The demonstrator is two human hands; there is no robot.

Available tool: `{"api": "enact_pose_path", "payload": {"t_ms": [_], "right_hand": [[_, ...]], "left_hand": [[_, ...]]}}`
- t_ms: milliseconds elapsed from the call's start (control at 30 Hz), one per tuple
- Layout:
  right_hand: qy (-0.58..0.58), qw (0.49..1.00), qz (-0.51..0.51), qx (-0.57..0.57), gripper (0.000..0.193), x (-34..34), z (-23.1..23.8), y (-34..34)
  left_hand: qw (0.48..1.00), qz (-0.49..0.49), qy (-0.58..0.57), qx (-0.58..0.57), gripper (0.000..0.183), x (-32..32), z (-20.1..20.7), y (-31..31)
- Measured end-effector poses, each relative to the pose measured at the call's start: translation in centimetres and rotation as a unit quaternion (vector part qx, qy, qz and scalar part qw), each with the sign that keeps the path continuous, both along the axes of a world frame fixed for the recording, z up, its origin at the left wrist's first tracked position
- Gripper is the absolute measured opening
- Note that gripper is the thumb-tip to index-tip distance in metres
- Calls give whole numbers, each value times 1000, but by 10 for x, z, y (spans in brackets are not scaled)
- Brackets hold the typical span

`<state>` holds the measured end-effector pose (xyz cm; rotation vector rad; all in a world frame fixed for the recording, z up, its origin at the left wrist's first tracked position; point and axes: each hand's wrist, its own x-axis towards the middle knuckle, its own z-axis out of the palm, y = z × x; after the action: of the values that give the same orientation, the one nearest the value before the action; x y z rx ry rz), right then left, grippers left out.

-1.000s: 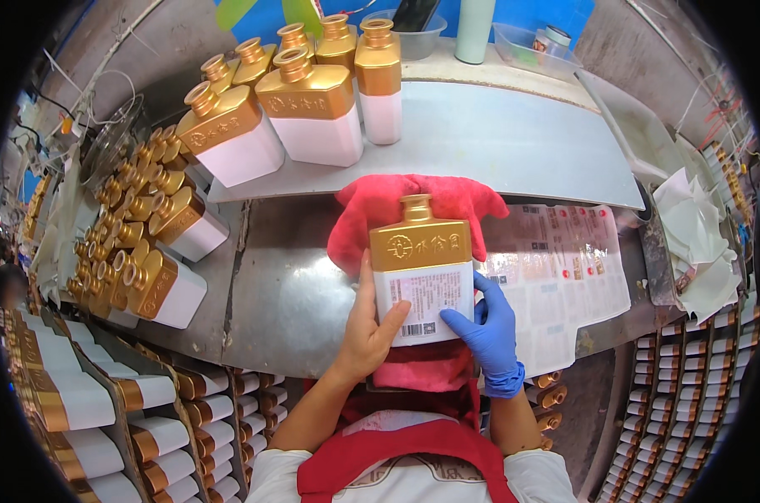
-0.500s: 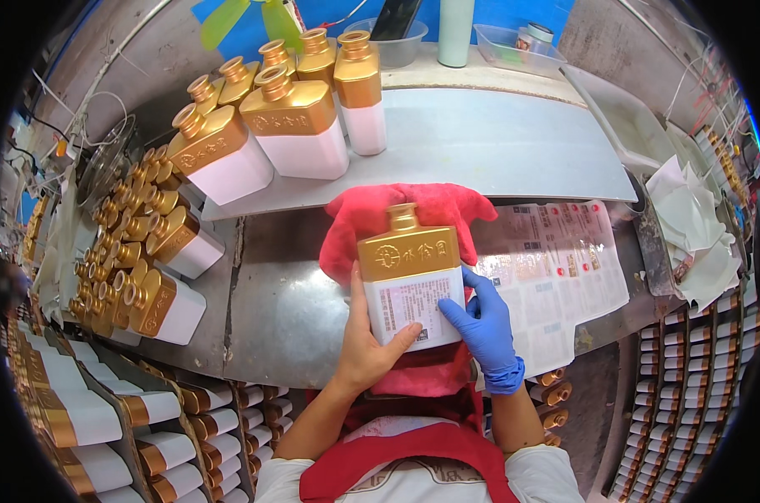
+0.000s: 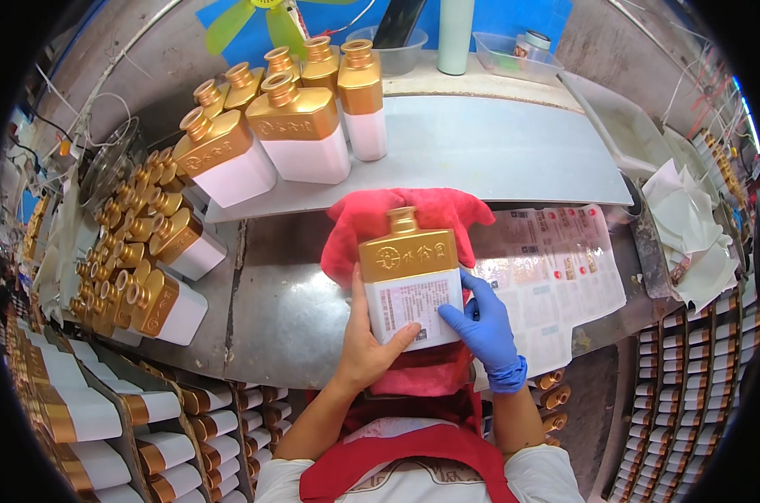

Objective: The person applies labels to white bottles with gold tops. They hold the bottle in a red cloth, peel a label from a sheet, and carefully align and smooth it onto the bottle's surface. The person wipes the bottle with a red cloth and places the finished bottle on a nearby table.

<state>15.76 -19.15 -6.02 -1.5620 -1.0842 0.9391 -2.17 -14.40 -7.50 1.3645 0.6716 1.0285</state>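
Observation:
Between my two hands is a flat white bottle (image 3: pixel 409 289) with a gold shoulder and neck, held upright. Small printed text covers its white face. My bare left hand (image 3: pixel 371 335) grips the lower left side, its thumb across the bottom of the face. On the other side, my right hand (image 3: pixel 485 327) in a blue glove holds the edge, thumb resting on the front. Behind the bottle a pink-red cloth (image 3: pixel 346 226) lies bunched up. Right of the hands a printed transfer sheet (image 3: pixel 556 277) with red and dark marks lies on the metal table (image 3: pixel 287 293).
Several gold-and-white bottles (image 3: pixel 300 138) stand on a grey board (image 3: pixel 480 142) at the back left. More bottles (image 3: pixel 178 243) crowd the table's left. Racks of bottles (image 3: pixel 86 402) flank me on both sides. Crumpled white paper (image 3: pixel 690 235) fills a container at the right.
The whole view has shifted very slightly. My grip on the bottle looks the same, with the right thumb still on its front.

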Motion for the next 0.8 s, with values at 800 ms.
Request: {"api": "enact_pose_path", "payload": {"t_ms": [800], "right_hand": [[500,857,-127,-25,54,81,-37,-16]], "left_hand": [[994,-63,-62,-62,76,-15,-3,10]]}}
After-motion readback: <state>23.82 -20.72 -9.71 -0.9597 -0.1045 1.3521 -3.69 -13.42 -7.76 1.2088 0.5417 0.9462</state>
